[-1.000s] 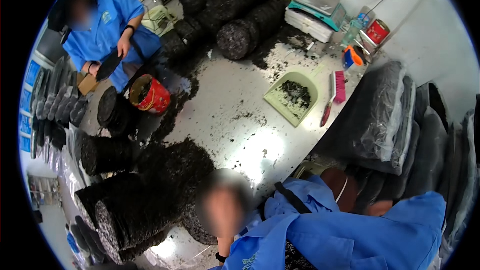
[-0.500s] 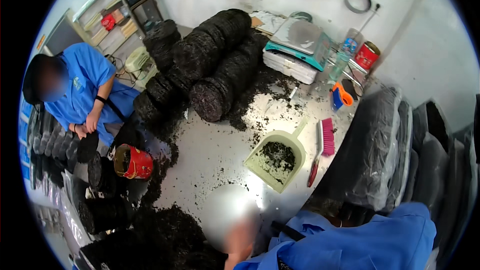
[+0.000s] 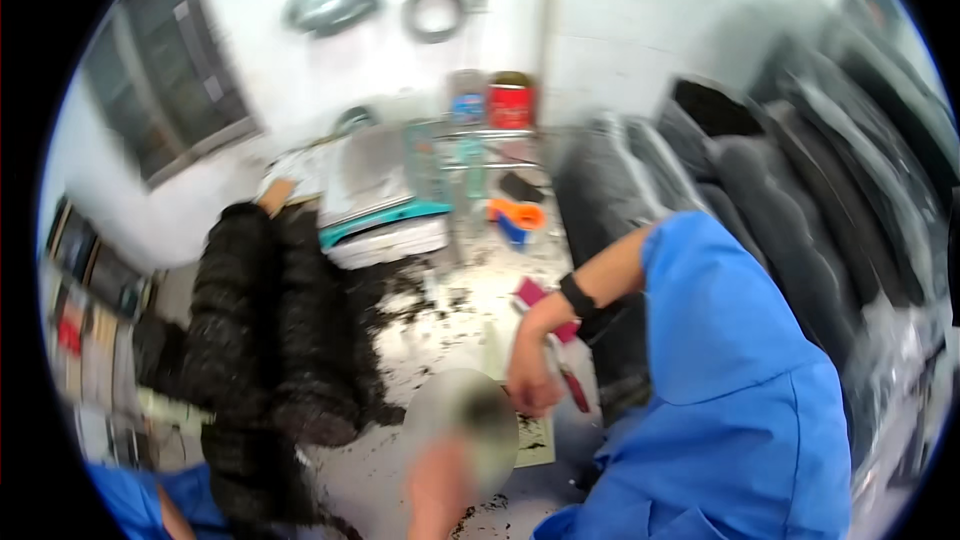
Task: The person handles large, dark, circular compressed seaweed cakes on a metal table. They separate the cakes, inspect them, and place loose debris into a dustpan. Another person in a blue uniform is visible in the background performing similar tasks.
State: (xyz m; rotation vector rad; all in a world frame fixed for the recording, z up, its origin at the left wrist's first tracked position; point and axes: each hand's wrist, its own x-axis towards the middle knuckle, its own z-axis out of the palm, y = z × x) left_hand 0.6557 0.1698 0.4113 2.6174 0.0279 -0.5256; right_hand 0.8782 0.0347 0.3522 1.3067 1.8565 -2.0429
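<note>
Lt-green dustpan (image 3: 537,448), dark bits inside, partly blurred out, btwn L hand (image 3: 438,485) & R hand (image 3: 533,382); contact unclear. Pink-bristled brush (image 3: 574,390) w/ red handle just right of R hand, partly hidden behind wrist.

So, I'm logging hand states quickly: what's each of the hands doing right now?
Left hand: blurred, cannot tell.
Right hand: curled, at the dustpan; whether it grips anything cannot be told.

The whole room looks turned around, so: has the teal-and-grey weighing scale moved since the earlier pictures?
No, not visibly: the scale keeps its place below and left of the black ring on the white wall; the view turned.
</note>
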